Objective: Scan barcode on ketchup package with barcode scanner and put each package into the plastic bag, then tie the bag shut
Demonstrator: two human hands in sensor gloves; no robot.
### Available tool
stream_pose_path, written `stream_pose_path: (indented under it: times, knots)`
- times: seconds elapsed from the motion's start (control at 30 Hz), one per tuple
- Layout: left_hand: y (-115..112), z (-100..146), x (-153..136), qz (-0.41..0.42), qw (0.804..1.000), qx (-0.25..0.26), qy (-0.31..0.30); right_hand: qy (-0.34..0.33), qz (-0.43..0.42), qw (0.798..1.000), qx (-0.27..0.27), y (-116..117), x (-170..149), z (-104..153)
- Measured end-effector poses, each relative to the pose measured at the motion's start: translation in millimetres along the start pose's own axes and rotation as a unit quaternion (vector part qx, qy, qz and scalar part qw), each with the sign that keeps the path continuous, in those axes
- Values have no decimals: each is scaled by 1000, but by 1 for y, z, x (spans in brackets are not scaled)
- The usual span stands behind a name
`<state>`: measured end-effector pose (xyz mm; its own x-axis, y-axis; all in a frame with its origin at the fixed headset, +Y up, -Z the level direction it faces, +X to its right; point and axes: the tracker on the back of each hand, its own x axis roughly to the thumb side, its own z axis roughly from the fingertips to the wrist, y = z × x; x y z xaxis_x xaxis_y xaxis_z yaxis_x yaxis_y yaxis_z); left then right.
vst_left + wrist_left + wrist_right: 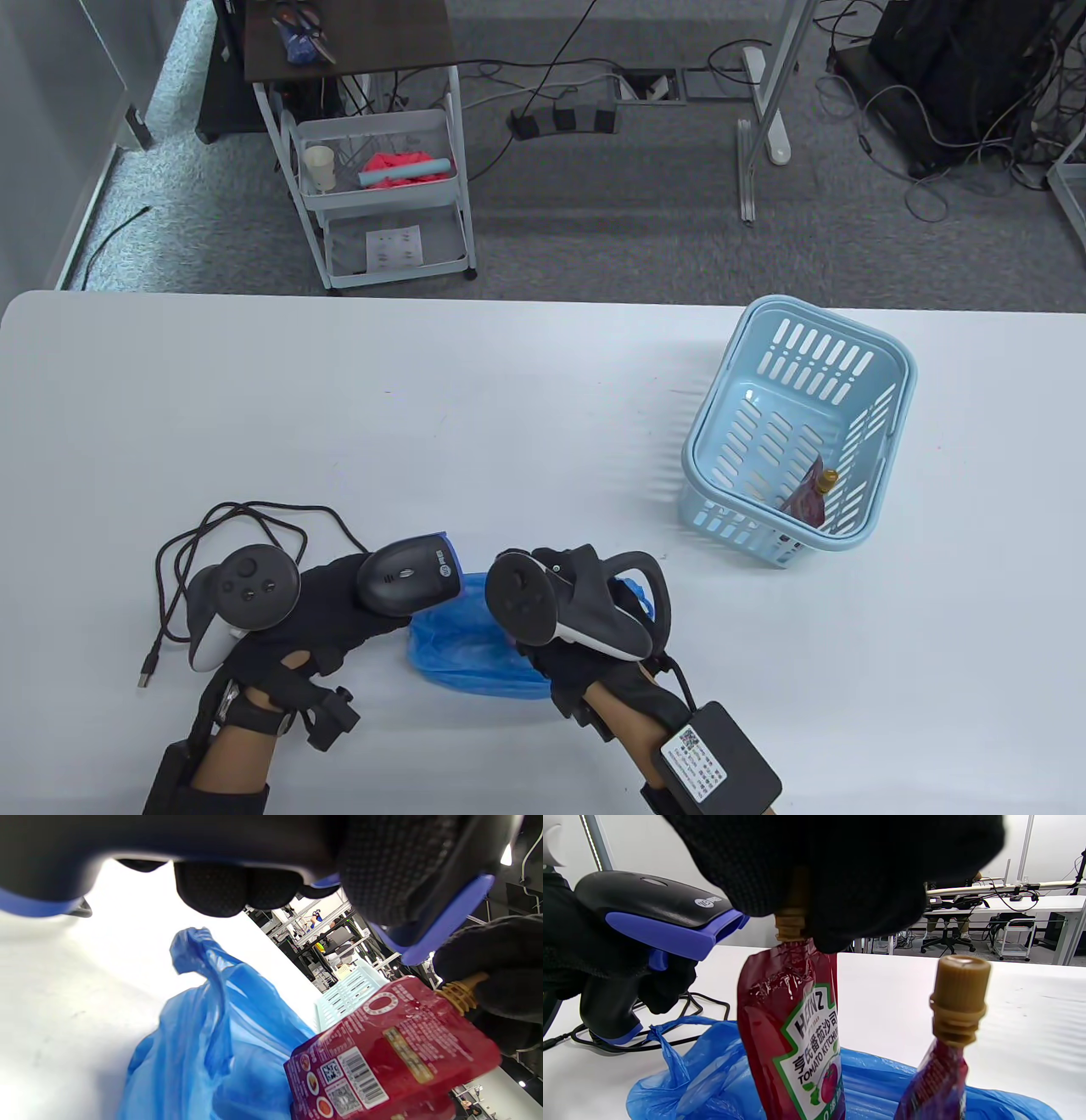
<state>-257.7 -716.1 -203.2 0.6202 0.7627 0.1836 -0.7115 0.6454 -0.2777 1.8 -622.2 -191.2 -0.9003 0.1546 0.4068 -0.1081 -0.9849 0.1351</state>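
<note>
A: Where are we w/ the task?

B: Mid-way, I'd say. Big white table (pixel 424 407), pale blue slotted plastic basket (pixel 899 373) far right w/ one red ketchup pouch (pixel 810 501) left in it. Crumpled blue plastic bag (pixel 458 654) lies open near the front edge, not tied.

A: Hands?

B: Left hand (pixel 339 594) wraps the handle of the black-and-blue barcode scanner (pixel 407 577), its nose aimed toward the right hand. Right hand (pixel 585 628) pinches the tan spout of a red Heinz ketchup pouch (pixel 793 1027), hanging it upright just over the bag; barcode side (pixel 362 1077) faces the scanner.

A: So scanning now?

B: Looks like it. Can't tell if it's read yet.

A: Counts?

B: 1 table, 1 basket, 1 bag, 1 scanner w/ its black cable (pixel 221 526). Pouches: 3 seen — 1 held, 1 in the basket, 1 w/ tan cap (pixel 958 997) standing up in the bag.

A: Left to do?

B: Bag the held one, scan and bag the basket one, tie the bag.
</note>
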Motion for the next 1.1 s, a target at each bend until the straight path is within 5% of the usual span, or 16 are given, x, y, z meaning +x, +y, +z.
stream_pose_path:
  times: [1.1]
  knots:
    - [-2, 0, 0, -6, 1000, -4, 7, 19, 98, 994, 49, 23, 10, -6]
